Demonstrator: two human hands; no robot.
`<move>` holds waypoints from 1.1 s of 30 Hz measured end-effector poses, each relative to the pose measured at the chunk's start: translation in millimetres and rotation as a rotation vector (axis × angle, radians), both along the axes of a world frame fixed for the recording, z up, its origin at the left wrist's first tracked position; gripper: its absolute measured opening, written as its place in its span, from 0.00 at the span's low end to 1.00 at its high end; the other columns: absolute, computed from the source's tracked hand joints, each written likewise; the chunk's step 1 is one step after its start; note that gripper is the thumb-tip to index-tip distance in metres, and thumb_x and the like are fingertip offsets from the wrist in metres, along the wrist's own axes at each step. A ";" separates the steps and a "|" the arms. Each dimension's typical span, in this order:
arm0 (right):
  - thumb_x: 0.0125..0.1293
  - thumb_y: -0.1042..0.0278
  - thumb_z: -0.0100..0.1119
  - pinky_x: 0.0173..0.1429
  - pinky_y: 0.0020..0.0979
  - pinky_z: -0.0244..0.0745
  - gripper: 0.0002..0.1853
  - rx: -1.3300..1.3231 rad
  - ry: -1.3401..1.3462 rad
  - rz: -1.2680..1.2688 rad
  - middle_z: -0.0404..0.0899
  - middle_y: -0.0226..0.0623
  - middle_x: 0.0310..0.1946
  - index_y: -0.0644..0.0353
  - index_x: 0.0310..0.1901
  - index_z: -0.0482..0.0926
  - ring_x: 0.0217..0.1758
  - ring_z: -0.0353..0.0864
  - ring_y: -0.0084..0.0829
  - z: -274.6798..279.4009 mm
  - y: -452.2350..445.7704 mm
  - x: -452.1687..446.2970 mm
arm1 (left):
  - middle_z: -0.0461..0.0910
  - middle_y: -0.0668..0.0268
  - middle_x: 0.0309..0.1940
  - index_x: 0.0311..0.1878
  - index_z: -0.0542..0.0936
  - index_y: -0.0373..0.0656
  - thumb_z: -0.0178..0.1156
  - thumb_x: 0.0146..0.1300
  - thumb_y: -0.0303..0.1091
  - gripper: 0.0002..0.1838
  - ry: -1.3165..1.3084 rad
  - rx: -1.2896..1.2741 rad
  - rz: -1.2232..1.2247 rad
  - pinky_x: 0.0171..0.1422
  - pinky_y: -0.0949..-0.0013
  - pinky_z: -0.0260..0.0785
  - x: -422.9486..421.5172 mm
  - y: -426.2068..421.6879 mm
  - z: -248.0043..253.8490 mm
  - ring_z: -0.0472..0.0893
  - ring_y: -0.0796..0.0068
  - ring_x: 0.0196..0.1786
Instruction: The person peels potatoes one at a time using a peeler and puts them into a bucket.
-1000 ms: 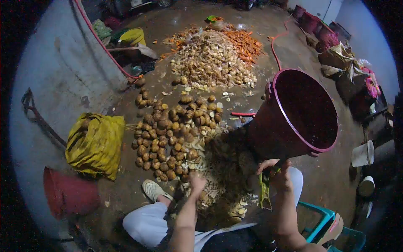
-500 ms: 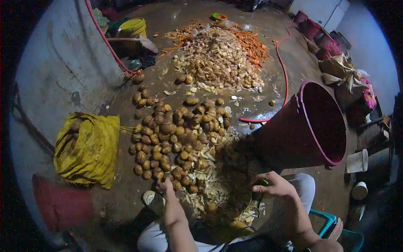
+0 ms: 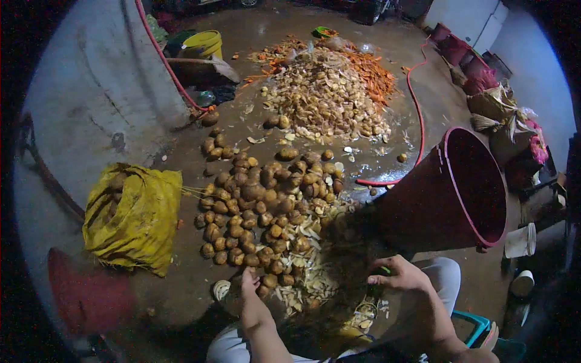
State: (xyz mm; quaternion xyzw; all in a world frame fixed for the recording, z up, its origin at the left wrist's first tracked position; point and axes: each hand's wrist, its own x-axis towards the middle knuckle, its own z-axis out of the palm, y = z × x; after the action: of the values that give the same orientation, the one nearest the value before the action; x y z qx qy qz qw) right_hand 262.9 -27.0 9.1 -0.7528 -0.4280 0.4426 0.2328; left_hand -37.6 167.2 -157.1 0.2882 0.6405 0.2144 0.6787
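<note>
Brown round tubers [image 3: 248,190] lie in a wide heap on the wet floor. At the heap's near edge is my left hand [image 3: 249,284], its fingers a little apart beside the nearest tubers, with nothing clearly held. My right hand [image 3: 402,275] is closed round a green-handled peeler [image 3: 385,270], above dark floor right of the heap; the tool's lower part is hard to make out. Pale peelings [image 3: 308,281] are scattered between my hands. A large dark red tub [image 3: 417,206] leans over beyond my right hand, its mouth facing right.
A pile of pale peelings [image 3: 327,91] with orange peelings [image 3: 372,75] lies farther back. On the left are a yellow sack [image 3: 133,218] and a red bucket [image 3: 91,293]. A red hose [image 3: 413,91] runs along the floor. Teal plastic [image 3: 475,320] is beside my right leg.
My left hand has moved leftward to the near edge of the tubers. My right hand still has the peeler, now held lower. The tub looks more tilted, and the camera view has shifted.
</note>
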 end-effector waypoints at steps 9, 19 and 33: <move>0.60 0.41 0.65 0.36 0.39 0.71 0.31 -0.079 -0.091 0.020 0.78 0.54 0.25 0.68 0.46 0.80 0.26 0.76 0.40 19.6 2.7 -5.9 | 0.74 0.63 0.55 0.59 0.74 0.45 0.58 0.62 0.52 0.27 -0.083 0.077 0.042 0.65 0.66 0.59 49.6 -43.3 105.7 0.72 0.71 0.57; 0.60 0.42 0.66 0.40 0.42 0.73 0.30 0.036 -0.107 0.073 0.79 0.59 0.30 0.66 0.47 0.79 0.32 0.81 0.48 47.8 -9.3 -17.1 | 0.77 0.57 0.45 0.57 0.69 0.39 0.57 0.64 0.26 0.19 -0.585 -0.247 0.322 0.49 0.57 0.77 87.7 -6.5 -107.1 0.75 0.60 0.53; 0.52 0.70 0.65 0.52 0.43 0.76 0.24 0.457 -0.355 -0.048 0.80 0.57 0.44 0.62 0.53 0.77 0.48 0.80 0.56 0.8 -52.3 -55.5 | 0.81 0.61 0.45 0.49 0.76 0.37 0.75 0.47 0.23 0.25 -0.165 1.213 -0.493 0.55 0.67 0.73 100.7 -90.8 192.9 0.80 0.71 0.49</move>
State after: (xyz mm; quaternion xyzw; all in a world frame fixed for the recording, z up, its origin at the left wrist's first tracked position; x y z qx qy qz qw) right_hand 207.4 -79.3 9.9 -0.7566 -0.5327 0.1903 0.3281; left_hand 63.1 76.4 35.8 0.7403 0.2673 0.3971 0.4720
